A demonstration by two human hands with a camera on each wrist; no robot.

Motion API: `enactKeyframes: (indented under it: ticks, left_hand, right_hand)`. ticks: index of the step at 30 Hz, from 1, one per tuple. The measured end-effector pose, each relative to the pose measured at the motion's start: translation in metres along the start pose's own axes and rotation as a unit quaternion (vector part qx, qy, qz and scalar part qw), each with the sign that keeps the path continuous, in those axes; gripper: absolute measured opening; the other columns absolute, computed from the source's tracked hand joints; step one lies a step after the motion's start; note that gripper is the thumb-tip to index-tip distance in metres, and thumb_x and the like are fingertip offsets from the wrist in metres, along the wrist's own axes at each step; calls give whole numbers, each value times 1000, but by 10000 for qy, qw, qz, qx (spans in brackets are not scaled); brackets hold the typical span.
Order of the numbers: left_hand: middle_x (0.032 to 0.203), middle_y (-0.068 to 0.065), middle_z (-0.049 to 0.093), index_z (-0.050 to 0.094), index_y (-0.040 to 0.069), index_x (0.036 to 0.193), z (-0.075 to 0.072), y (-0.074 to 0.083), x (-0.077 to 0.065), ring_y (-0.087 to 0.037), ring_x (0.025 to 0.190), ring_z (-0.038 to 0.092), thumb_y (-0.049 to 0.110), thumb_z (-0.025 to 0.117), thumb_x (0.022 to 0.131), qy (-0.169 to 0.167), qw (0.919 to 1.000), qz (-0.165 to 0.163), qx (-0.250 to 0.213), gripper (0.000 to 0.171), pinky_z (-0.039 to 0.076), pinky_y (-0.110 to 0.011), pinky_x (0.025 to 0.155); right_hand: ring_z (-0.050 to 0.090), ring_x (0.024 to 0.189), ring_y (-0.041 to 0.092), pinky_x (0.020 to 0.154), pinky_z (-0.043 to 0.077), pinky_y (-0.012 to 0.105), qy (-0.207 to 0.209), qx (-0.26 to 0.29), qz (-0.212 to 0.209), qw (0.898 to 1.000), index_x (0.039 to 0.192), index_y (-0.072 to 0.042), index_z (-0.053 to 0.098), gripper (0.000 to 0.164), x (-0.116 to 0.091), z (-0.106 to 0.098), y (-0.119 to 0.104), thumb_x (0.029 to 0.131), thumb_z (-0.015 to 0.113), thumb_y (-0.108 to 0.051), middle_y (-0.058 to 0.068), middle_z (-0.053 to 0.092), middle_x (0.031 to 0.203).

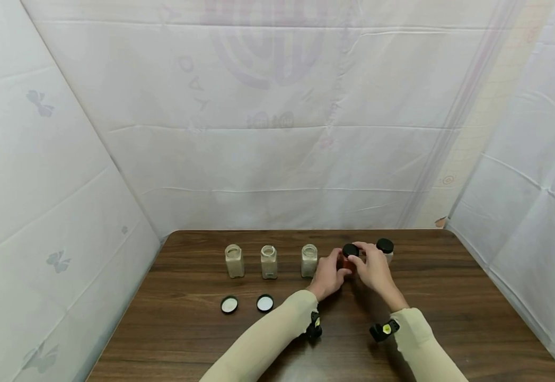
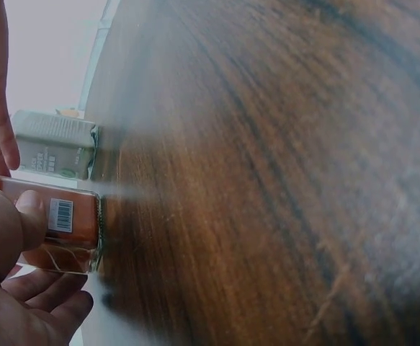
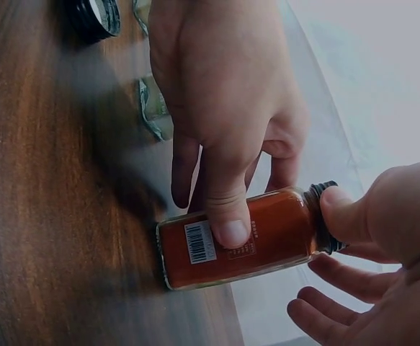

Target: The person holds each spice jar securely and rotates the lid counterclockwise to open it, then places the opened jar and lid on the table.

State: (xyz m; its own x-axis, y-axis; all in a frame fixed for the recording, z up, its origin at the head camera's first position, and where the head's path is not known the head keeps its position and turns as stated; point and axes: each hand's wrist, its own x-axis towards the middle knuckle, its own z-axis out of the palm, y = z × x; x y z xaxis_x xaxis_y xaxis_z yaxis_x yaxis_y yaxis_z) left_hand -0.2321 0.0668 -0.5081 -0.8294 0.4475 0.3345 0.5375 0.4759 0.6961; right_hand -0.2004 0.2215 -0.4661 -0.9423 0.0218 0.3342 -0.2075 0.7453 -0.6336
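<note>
Red jar (image 1: 348, 264) clamped in our left grip (image 1: 327, 276), right grip (image 1: 375, 268) pinching its lid (image 1: 351, 250); three jars (image 1: 269, 263) lidless, two still capped.

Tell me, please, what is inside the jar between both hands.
Orange-brown contents show through the jar; the left hand hides part of them. The black lid covers the mouth, so the opening cannot be seen.

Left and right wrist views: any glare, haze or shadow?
Left wrist: whitish glare on the table, and the pale jar beyond the red jar looks hazy; right wrist: soft dark shadow on the table near that jar.
</note>
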Motion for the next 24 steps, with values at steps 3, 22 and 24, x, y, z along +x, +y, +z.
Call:
enactKeyframes:
  ticks: [3, 22, 24]
  left_hand:
    - [109, -9, 72, 57, 5, 130, 0, 0, 0, -20, 99, 71, 13, 69, 98, -10, 10000, -20, 18, 35, 56, -30, 86]
    - [116, -7, 74, 57, 8, 133, 3, -4, 2, -19, 106, 71, 15, 70, 99, -54, 9999, -129, 101, 38, 56, -30, 89]
    - [119, -7, 73, 56, 8, 134, 3, -3, 2, -19, 108, 70, 15, 69, 99, -106, 9998, -170, 74, 38, 56, -30, 90]
  right_hand:
    - [64, 96, 42, 86, 52, 58, -42, -47, -79, 9999, 130, 9, 62, 36, 1, 0, -1, 98, 69, -5, 31, 65, 118]
    - [62, 112, 45, 93, 48, 60, -27, 13, 247, 9997, 137, 5, 60, 55, -2, -2, -2, 92, 80, -18, 31, 61, 127]
    - [62, 108, 43, 90, 48, 58, 157, 85, 378, 9991, 135, 4, 62, 54, -3, 1, -2, 90, 82, -18, 29, 63, 123]
